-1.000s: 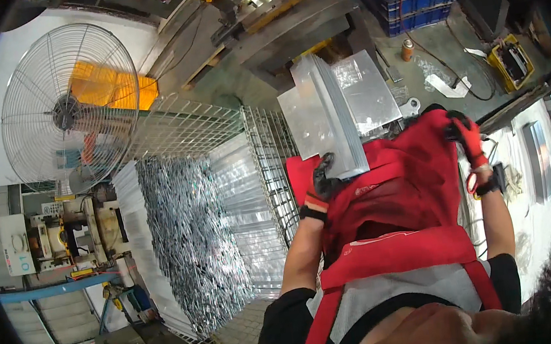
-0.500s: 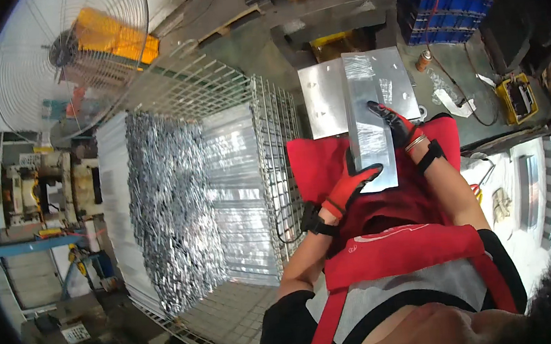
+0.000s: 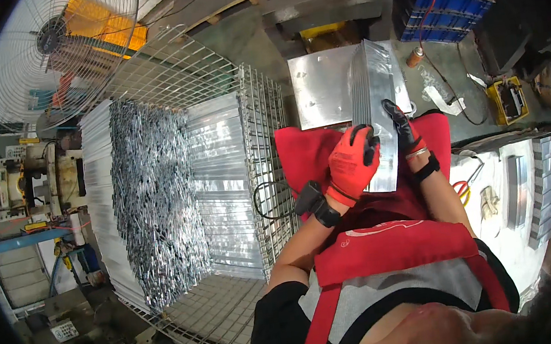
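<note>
Over my lap I hold a stack of long, shiny metal strips (image 3: 379, 82), tilted so that their layered edges show on the left side. My left hand (image 3: 351, 165), in a red glove with dark fingertips, closes on the stack's left edge with its fingers curled. My right hand (image 3: 405, 126), in a red and black glove, grips the right edge farther up, its fingertips on the top strip. Behind the stack lies a flat silver metal sheet (image 3: 320, 88), partly covered by it. A red apron (image 3: 297, 160) spreads under my hands.
A wire mesh basket (image 3: 265, 133) full of stacked metal strips (image 3: 221, 190) stands at my left. Beyond it is a fan (image 3: 54, 44). Blue crates (image 3: 436, 17), an orange can (image 3: 415, 58) and a yellow bin (image 3: 509, 100) are at the far right. More metal pieces (image 3: 542, 186) lie at right.
The stack has turned from lying flat to tilted, showing its layered edges. My left hand has moved up along its left edge; my right hand has shifted to its right edge.
</note>
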Demonstrator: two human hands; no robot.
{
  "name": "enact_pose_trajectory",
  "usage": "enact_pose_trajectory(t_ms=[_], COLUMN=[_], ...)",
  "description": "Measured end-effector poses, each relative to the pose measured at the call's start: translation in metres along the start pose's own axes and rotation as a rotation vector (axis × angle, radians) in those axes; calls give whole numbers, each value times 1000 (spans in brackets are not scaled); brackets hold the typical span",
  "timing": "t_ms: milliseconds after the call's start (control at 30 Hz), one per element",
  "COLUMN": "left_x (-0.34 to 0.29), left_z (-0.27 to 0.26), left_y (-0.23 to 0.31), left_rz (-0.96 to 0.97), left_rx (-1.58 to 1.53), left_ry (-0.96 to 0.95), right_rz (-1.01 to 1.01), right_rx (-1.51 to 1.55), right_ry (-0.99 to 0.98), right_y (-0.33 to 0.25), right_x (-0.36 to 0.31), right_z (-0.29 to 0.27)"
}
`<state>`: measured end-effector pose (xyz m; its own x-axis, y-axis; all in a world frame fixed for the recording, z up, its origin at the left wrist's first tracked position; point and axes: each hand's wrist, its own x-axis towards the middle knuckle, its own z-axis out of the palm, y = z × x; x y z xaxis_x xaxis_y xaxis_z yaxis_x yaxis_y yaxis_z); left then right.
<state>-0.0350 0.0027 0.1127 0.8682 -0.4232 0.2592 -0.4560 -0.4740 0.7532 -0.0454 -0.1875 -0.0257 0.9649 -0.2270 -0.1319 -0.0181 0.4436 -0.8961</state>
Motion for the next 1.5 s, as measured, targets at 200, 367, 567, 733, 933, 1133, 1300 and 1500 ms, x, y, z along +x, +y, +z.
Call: enact_pose_trajectory(t_ms=[200,367,567,733,933,1133,1300,1500], left_x=[31,73,102,122,149,122,90,141], left_z=[16,12,27,28,-58,-103,-5,28], left_y=[-70,-167,-110,-105,-129,-114,-132,-167], left_rz=[-349,-27,-535,-444,20,85,-516,-321], left_rx=[-1050,-443,-1790,-1038,-1958,-1744,-1492,-1934], left_ry=[290,340,-18,-73,-162,207,87,-282], right_rz=[241,272,301,320,310,293,246,110], right_rx=[614,294,101,48,61,128,141,-109], right_ry=[-25,-52,-69,-70,-17,45,100,-85], right_y=[16,-5,-22,-34,-43,-55,-80,-68], right_x=[-3,-29,-41,-36,-24,4,21,3], right_z=[-25,-20,-22,-13,-3,20,32,9])
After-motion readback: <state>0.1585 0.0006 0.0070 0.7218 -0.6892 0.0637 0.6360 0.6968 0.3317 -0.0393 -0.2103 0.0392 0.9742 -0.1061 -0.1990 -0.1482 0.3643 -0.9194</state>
